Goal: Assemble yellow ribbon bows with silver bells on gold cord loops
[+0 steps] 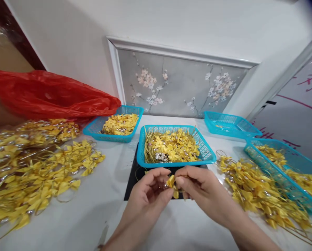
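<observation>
ribbon [171,181]: yellow | basket [206,151]: turquoise, lattice | bag [48,96]: red | panel [182,78]: grey, pink-white blossoms

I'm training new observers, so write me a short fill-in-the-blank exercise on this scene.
1. The left hand and right hand hold a ribbon piece coloured ____.
2. The red bag lies on the ____ side of the view.
3. The mat under the middle basket is coloured ____.

Missing words: yellow; left; black.

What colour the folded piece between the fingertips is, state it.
The folded piece is golden yellow, best seen in the head view.
</observation>
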Available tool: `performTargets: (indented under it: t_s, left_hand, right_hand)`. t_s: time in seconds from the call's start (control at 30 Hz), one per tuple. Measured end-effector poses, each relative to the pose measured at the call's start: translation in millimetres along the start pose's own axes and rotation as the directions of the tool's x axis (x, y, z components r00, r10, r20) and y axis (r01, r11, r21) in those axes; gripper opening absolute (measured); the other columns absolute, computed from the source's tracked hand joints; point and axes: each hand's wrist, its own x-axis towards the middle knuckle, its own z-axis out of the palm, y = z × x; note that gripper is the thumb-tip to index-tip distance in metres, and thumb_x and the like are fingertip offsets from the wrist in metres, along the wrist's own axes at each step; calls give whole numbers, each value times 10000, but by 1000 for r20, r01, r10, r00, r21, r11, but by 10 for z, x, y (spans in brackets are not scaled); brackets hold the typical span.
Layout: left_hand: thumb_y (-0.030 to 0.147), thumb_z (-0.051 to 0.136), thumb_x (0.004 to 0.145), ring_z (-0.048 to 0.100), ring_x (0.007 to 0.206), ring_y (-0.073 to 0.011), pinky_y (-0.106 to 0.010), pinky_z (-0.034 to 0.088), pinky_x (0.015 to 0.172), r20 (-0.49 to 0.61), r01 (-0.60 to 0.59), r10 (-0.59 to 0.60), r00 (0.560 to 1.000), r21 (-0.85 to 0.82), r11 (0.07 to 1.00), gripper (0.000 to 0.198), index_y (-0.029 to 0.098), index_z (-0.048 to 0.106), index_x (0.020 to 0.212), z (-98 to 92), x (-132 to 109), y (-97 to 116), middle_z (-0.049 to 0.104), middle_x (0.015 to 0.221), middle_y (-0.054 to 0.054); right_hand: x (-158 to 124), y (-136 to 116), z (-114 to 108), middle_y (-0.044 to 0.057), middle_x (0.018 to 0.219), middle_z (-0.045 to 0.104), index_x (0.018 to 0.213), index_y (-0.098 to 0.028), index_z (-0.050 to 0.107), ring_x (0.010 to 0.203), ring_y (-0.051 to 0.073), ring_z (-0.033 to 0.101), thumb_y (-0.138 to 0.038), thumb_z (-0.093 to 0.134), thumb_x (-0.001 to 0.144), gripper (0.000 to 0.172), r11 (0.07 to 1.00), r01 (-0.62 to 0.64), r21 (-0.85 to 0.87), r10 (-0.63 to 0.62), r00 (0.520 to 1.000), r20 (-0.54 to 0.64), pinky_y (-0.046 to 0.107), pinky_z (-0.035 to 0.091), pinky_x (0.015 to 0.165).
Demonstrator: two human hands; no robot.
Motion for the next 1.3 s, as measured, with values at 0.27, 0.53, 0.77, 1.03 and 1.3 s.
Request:
performTargets:
  t_s: [0.27, 0.53, 0.77, 1.03, 1.3]
  left_hand:
    - [384, 602, 901, 624, 983, -209, -336, 521, 871, 102, 97, -83, 991, -139, 986, 214, 270, 676, 1066, -29, 0, 15, 686, 1039, -24]
    - [324, 602, 905, 637, 881, -157, -250, 499, 802, 22, -40, 37, 999, 139, 989, 159, 262, 687, 1024, -61, 27, -28, 697, 924, 3]
    - [97, 547, 898, 627, 883, -142, -232, 497, 769, 131, -456, 467, 875, 550, 700, 225, 259, 674, 989, -60, 60, -100, 662, 966, -7]
    - [29, 541, 869, 613, 970, -171, -278, 507, 857, 202, -583, 635, 746, 659, 476, 372, 271, 621, 1139, -72, 32, -200, 649, 1059, -43]
    - [355, 558, 913, 619, 731, -136, -225, 528, 678, -141, -72, 87, 986, 109, 991, 166, 227, 662, 932, -51, 57, -40, 653, 803, 1]
  right_hand:
    - [77, 254, 121, -9, 722, 600, 746, -172, 622, 573, 75, 542, -395, 593, 917, 284, 810, -106, 577, 120, 993, 14, 188, 458, 519]
    - [72, 207, 46, 18, 760, 598, 776, -173, 631, 695, 134, 540, -379, 538, 935, 276, 977, -48, 206, 36, 997, 62, 266, 456, 648]
    - [51, 219, -70, 18, 810, 557, 808, -193, 571, 751, 160, 495, -415, 440, 964, 301, 999, 49, -9, -49, 999, 0, 290, 386, 674]
    - [45, 201, -43, 2, 738, 490, 691, -187, 533, 699, 148, 430, -401, 497, 938, 329, 1000, -17, 15, 16, 997, 73, 277, 338, 626]
    - [56, 201, -105, -9, 731, 471, 694, -190, 516, 677, 137, 409, -400, 503, 946, 328, 990, -10, 139, 7, 1000, 18, 262, 320, 603]
